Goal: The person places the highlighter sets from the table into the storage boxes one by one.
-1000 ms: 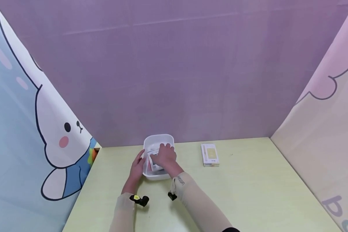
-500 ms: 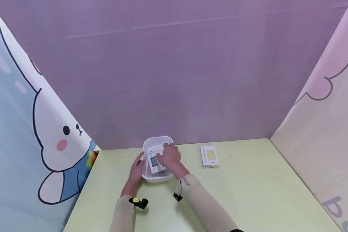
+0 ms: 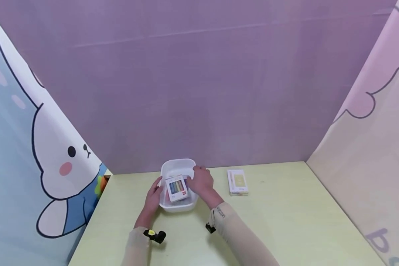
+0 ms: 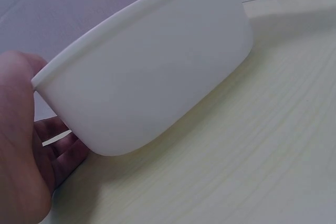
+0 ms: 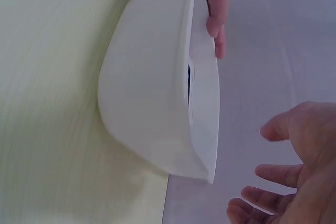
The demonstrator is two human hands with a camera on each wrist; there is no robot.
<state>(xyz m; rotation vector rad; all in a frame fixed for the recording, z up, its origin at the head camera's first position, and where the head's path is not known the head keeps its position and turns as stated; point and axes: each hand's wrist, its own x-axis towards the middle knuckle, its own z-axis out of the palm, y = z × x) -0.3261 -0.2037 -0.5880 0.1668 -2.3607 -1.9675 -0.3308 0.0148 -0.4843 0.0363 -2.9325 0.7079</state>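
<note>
A white plastic tub (image 3: 177,209) stands on the table near its back edge. Inside lies a white box with a window showing a row of coloured sticks (image 3: 177,189), tilted over other flat items that it partly hides. My left hand (image 3: 152,200) grips the tub's left wall, its thumb at the rim and its fingers round the outside, as the left wrist view of the hand (image 4: 23,129) also shows. My right hand (image 3: 203,181) is by the tub's right rim; in the right wrist view this hand (image 5: 294,171) holds nothing, fingers loosely spread and apart from the tub.
To the right of the tub lies a flat white and yellow box (image 3: 238,182), perhaps more than one stacked. A purple cloth wall (image 3: 199,92) rises behind the table (image 3: 286,221), with printed panels at both sides.
My right hand has drawn back out of the tub to the right, leaving the windowed box lying inside. My left hand keeps its grip on the tub.
</note>
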